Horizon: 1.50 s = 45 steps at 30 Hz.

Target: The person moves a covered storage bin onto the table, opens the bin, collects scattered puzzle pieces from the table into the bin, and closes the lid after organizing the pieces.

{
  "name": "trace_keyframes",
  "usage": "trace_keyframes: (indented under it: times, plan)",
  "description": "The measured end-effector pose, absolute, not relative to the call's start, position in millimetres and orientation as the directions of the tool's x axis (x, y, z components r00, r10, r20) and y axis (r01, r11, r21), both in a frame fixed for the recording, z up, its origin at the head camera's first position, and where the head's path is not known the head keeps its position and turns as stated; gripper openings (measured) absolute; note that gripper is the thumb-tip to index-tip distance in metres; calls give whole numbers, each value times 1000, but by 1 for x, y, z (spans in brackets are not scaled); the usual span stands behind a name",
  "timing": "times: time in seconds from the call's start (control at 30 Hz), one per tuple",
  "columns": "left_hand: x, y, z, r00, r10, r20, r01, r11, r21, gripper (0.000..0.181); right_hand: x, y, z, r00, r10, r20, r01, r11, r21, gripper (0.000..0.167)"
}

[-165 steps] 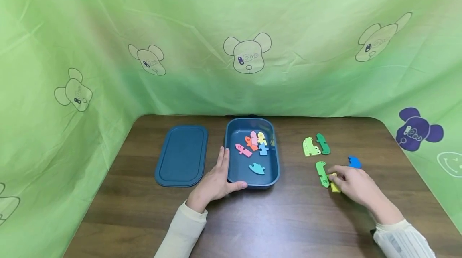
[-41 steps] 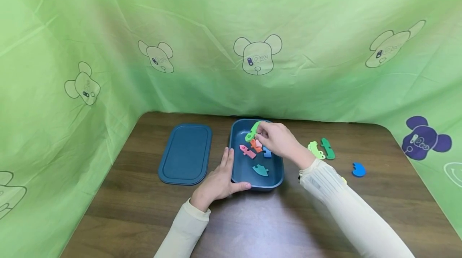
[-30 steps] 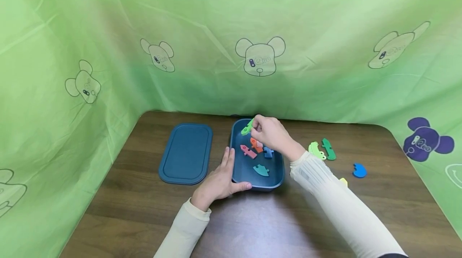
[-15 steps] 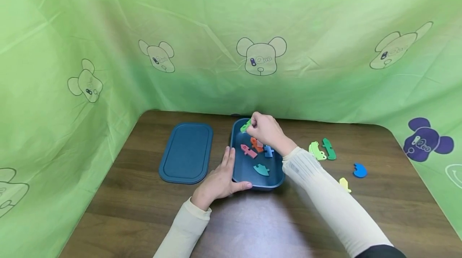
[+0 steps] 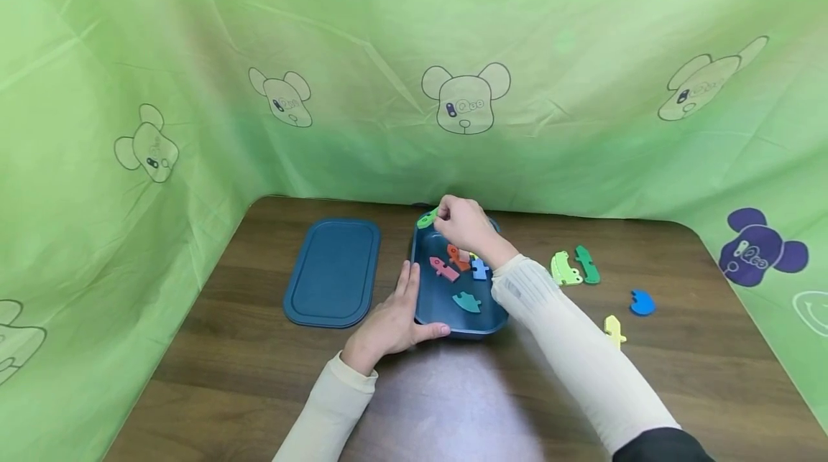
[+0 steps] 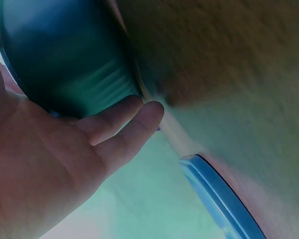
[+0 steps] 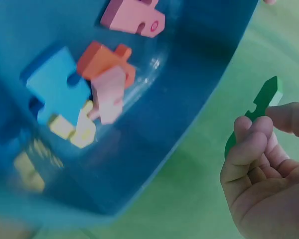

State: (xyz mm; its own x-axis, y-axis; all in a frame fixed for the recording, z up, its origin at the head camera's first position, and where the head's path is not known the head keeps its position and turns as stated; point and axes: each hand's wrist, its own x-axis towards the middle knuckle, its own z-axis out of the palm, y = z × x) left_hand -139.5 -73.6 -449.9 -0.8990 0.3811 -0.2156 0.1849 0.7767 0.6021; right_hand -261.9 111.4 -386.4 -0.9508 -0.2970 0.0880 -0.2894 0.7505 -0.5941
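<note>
Storage box (image 5: 433, 302), against the left hand (image 5: 390, 323): dark blue. Lid (image 5: 333, 272), left of that hand: dark blue. Puzzle piece (image 5: 425, 220) in the right hand (image 5: 468, 225): green. Fan-shaped piece (image 5: 466, 302), right of the left hand: teal. Crocodile-head piece (image 5: 564, 271), right of the right hand: lime green. Tabletop (image 5: 420, 404), below both hands: brown wood grain. Cloth (image 5: 362, 95), beyond the hands: green, printed with outlined bear heads (image 5: 466, 104).
</note>
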Motion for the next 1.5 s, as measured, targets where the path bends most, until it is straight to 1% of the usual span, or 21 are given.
trace_keyframes:
  times: [0.23, 0.57, 0.9, 1.0, 1.07, 1.17, 1.3, 1.4, 1.5]
  plan:
    - [-141, -74, -453, -899, 380, -216, 184, 777, 602, 121, -266, 107, -397, -974, -226, 26, -195, 772, -605, 8]
    - [-142, -74, -453, -898, 385, -213, 186, 770, 610, 120, -270, 102, -409, -988, -157, 3, -131, 815, -565, 10]
    - [-141, -74, -450, -896, 387, -219, 186, 774, 605, 119, -277, 98, -424, -986, -159, 54, -162, 822, -546, 15]
    - [-140, -75, -449, -896, 385, -224, 181, 774, 607, 119, -278, 98, -426, -985, -168, 47, -166, 821, -547, 14]
    - [-140, -75, -449, -896, 385, -222, 182, 773, 607, 119, -277, 100, -426, -983, -181, 18, -162, 823, -545, 11]
    - [-140, -74, -450, -896, 387, -220, 186, 775, 604, 119, -275, 105, -424, -977, -202, -67, -132, 821, -556, 12]
    - [-140, -74, -450, -895, 391, -215, 193, 773, 604, 119, -272, 115, -413, -974, -178, -141, -54, 783, -619, 18]
    - [-140, -74, -450, -896, 389, -215, 190, 772, 606, 120, -270, 124, -398, -986, -139, -88, -45, 744, -667, 23]
    - [-139, -75, -450, -898, 383, -217, 181, 772, 610, 120, -265, 131, -377, -995, -101, -9, -64, 701, -711, 24]
